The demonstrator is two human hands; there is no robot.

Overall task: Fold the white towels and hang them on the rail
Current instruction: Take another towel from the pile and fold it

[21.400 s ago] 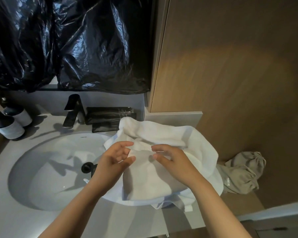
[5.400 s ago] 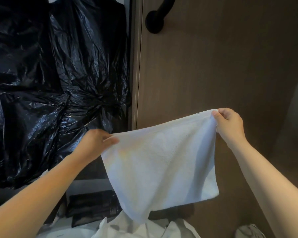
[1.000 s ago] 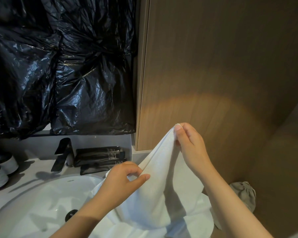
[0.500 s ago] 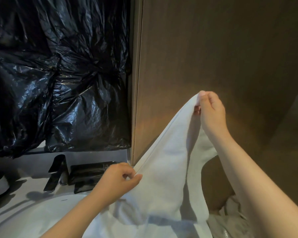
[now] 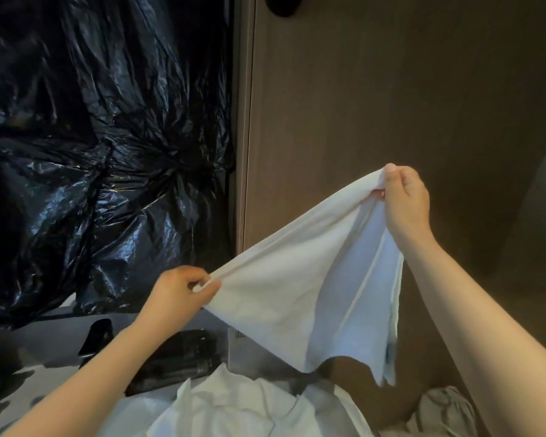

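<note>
A white towel [image 5: 290, 298] hangs in the air in front of the wooden wall, stretched along its top edge between both hands. My left hand [image 5: 178, 291] pinches the lower left corner. My right hand [image 5: 405, 200] pinches the upper right corner, higher up. The cloth sags in loose folds below them. More white towels [image 5: 234, 408] lie crumpled on the counter underneath. The black end of the rail [image 5: 282, 6] shows at the top edge of the wooden wall.
Crinkled black plastic sheeting [image 5: 101, 146] covers the wall on the left. A black tap [image 5: 96, 337] and black flat packs [image 5: 183, 357] sit at the back of the grey counter. A beige cloth bundle [image 5: 445, 408] lies at the lower right.
Both hands have lifted the towel off the pile and spread apart, pulling its top edge taut. The view has tilted up, so the rail end shows.
</note>
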